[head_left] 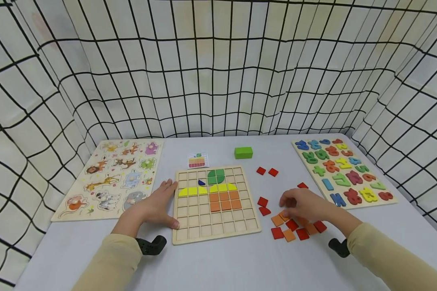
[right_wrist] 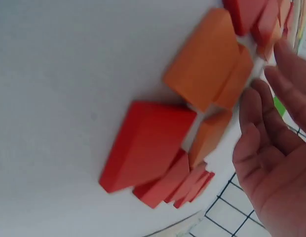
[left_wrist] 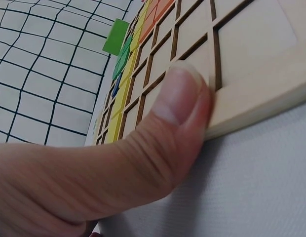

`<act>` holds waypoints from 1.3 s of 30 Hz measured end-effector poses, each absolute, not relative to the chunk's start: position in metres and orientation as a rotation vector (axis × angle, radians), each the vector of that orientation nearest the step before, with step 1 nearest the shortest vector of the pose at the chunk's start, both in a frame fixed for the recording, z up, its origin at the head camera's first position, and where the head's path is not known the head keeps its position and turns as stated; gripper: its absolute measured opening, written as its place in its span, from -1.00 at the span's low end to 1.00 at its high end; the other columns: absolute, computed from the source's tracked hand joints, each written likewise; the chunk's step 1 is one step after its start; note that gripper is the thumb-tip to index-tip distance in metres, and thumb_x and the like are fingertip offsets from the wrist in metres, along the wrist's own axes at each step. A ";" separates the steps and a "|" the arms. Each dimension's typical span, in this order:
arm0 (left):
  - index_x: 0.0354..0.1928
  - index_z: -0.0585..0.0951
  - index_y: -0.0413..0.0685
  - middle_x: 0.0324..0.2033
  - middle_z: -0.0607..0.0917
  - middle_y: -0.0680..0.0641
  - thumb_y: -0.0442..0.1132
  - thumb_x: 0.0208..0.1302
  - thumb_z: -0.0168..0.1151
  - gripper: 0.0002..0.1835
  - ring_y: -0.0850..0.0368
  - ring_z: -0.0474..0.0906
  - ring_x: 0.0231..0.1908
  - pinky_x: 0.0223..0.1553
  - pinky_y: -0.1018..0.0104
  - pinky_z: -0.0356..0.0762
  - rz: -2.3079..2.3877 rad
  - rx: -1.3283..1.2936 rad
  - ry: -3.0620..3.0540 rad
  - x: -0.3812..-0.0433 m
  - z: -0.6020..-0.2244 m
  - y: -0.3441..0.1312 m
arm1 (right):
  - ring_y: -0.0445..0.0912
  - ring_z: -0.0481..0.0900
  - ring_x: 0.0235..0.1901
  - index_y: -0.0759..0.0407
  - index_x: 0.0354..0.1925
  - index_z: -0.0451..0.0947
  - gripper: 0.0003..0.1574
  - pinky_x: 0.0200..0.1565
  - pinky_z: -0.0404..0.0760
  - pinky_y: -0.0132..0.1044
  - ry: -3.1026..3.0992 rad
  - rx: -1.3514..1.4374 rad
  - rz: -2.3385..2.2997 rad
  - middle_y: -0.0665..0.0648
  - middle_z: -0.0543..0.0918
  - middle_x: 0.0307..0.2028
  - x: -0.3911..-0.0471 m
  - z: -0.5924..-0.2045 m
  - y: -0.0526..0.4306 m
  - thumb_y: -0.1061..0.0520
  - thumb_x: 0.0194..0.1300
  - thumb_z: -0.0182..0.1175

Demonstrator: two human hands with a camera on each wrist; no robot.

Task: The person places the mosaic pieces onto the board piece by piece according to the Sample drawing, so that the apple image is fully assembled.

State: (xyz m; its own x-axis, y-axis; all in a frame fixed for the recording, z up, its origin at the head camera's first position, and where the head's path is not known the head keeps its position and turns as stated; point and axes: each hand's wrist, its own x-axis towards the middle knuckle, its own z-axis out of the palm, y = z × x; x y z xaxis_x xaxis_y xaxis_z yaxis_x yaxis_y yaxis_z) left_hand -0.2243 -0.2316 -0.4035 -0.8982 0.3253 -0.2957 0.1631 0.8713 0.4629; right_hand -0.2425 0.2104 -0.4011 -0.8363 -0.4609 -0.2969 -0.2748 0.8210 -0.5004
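A wooden grid board lies in the middle of the table. Green pieces, a small blue piece, yellow pieces and orange squares sit in some of its cells. My left hand rests along the board's left edge; in the left wrist view its thumb presses on the frame. To the right, my right hand is over a loose pile of red tiles and orange tiles. Its fingers are loosely bent, with no tile visible between them.
Behind the board lie a small picture card and a green block. An animal puzzle is at the left, a number puzzle at the right. Black netting surrounds the table's back and sides.
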 end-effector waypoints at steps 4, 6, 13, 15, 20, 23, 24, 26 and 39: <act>0.58 0.00 -0.39 0.58 -0.07 -0.46 0.06 -0.15 0.70 0.40 -0.45 -0.22 0.58 0.55 -0.34 -0.06 0.620 0.367 2.678 -0.223 -0.402 -0.232 | -0.12 0.51 -0.13 -0.02 -0.10 0.64 -0.72 -0.11 0.63 -0.37 2.571 -0.582 -0.643 -0.06 0.62 -0.21 -0.244 -0.400 0.213 0.07 0.24 0.47; 0.58 0.00 -0.40 0.58 -0.07 -0.46 0.05 -0.15 0.70 0.40 -0.44 -0.22 0.58 0.56 -0.34 -0.07 0.625 0.366 2.675 -0.223 -0.400 -0.232 | -0.13 0.52 -0.15 -0.02 -0.09 0.64 -0.74 -0.14 0.64 -0.38 2.579 -0.591 -0.641 -0.06 0.62 -0.23 -0.245 -0.402 0.212 0.09 0.26 0.45; 0.58 -0.01 -0.39 0.58 -0.08 -0.46 0.05 -0.14 0.70 0.40 -0.44 -0.22 0.59 0.56 -0.34 -0.08 0.634 0.364 2.668 -0.223 -0.400 -0.232 | -0.13 0.53 -0.19 -0.02 -0.17 0.60 -0.77 -0.19 0.64 -0.43 2.638 -0.576 -0.637 -0.07 0.62 -0.28 -0.248 -0.403 0.211 0.17 0.25 0.45; 0.58 -0.01 -0.38 0.58 -0.08 -0.45 0.05 -0.14 0.70 0.40 -0.43 -0.22 0.59 0.56 -0.34 -0.08 0.632 0.359 2.668 -0.223 -0.401 -0.232 | -0.13 0.54 -0.20 -0.02 -0.22 0.59 -0.78 -0.20 0.65 -0.44 2.656 -0.577 -0.648 -0.08 0.62 -0.30 -0.248 -0.402 0.210 0.17 0.24 0.45; 0.58 0.00 -0.37 0.59 -0.07 -0.45 0.05 -0.16 0.70 0.40 -0.42 -0.22 0.59 0.57 -0.32 -0.08 0.628 0.347 2.669 -0.223 -0.402 -0.231 | -0.15 0.52 -0.24 -0.01 -0.30 0.57 -0.81 -0.20 0.63 -0.42 2.709 -0.612 -0.662 -0.09 0.62 -0.35 -0.250 -0.399 0.202 0.18 0.26 0.44; 0.58 0.00 -0.37 0.58 -0.07 -0.45 0.04 -0.16 0.71 0.40 -0.42 -0.22 0.59 0.56 -0.32 -0.07 0.633 0.347 2.668 -0.223 -0.402 -0.231 | -0.16 0.53 -0.26 0.00 -0.32 0.58 -0.81 -0.18 0.63 -0.41 2.755 -0.669 -0.670 -0.09 0.62 -0.36 -0.255 -0.397 0.190 0.19 0.26 0.43; 0.58 0.00 -0.37 0.58 -0.07 -0.45 0.04 -0.16 0.71 0.40 -0.42 -0.22 0.59 0.56 -0.32 -0.07 0.634 0.346 2.667 -0.222 -0.402 -0.231 | -0.16 0.53 -0.27 0.00 -0.33 0.59 -0.82 -0.18 0.63 -0.40 2.763 -0.687 -0.681 -0.08 0.62 -0.37 -0.258 -0.396 0.185 0.20 0.26 0.43; 0.58 0.00 -0.37 0.58 -0.07 -0.45 0.05 -0.16 0.71 0.40 -0.42 -0.22 0.59 0.56 -0.32 -0.07 0.632 0.346 2.668 -0.223 -0.402 -0.231 | -0.17 0.55 -0.27 0.03 -0.33 0.59 -0.84 -0.19 0.64 -0.40 2.769 -0.731 -0.715 -0.07 0.63 -0.36 -0.262 -0.395 0.172 0.20 0.27 0.42; 0.58 -0.02 -0.40 0.58 -0.09 -0.47 0.04 -0.16 0.71 0.42 -0.45 -0.24 0.58 0.57 -0.33 -0.10 0.643 0.363 2.649 -0.223 -0.402 -0.232 | -0.15 0.56 -0.22 0.05 -0.25 0.67 -0.95 -0.04 0.67 -0.33 2.656 -0.797 -0.824 -0.06 0.69 -0.29 -0.276 -0.393 0.062 0.20 0.35 0.35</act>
State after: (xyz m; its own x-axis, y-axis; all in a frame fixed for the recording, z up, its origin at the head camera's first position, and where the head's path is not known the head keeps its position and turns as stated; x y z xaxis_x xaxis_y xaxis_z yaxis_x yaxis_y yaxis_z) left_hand -0.2232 -0.2317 -0.4024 -0.8909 0.3340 -0.3080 0.1557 0.8613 0.4836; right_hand -0.2761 0.0619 -0.3930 -0.8195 -0.5686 -0.0717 -0.4282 0.6907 -0.5828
